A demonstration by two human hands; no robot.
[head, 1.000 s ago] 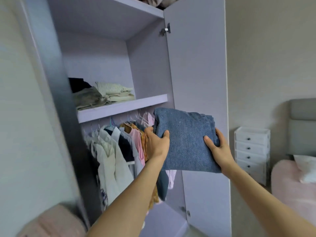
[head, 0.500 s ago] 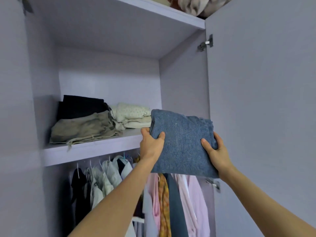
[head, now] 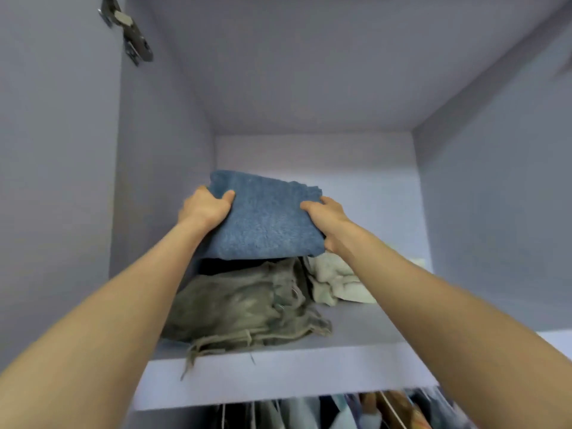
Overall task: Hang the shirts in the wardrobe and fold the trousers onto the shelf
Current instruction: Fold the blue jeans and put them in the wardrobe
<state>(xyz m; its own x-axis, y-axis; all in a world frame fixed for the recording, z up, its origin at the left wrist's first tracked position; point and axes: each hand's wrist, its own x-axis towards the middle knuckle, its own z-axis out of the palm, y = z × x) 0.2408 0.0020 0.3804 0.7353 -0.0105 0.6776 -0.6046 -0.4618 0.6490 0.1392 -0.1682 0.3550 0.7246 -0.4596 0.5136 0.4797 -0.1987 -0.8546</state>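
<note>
The wardrobe [head: 495, 181] has a shelf [head: 278, 376] with folded clothes [head: 235, 308] on it. Folded blue trousers [head: 263, 221] sit above that pile, gripped at each side by the left hand [head: 205, 209] and right hand [head: 328, 218]

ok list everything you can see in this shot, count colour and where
folded jeans: one, blue, held above the stack on the shelf
olive trousers: one, grey-green, front left of the shelf, drawstrings over the edge
dark garment: one, black, behind the olive trousers under the jeans
cream garments: a small folded pile, off-white, on the shelf right of the olive trousers
shelf: one, lilac, across the wardrobe
hanging clothes: several, mixed colours, below the shelf
hinge: one, metal, top left
left hand: one, grips the jeans' left edge
right hand: one, grips the jeans' right edge
</note>
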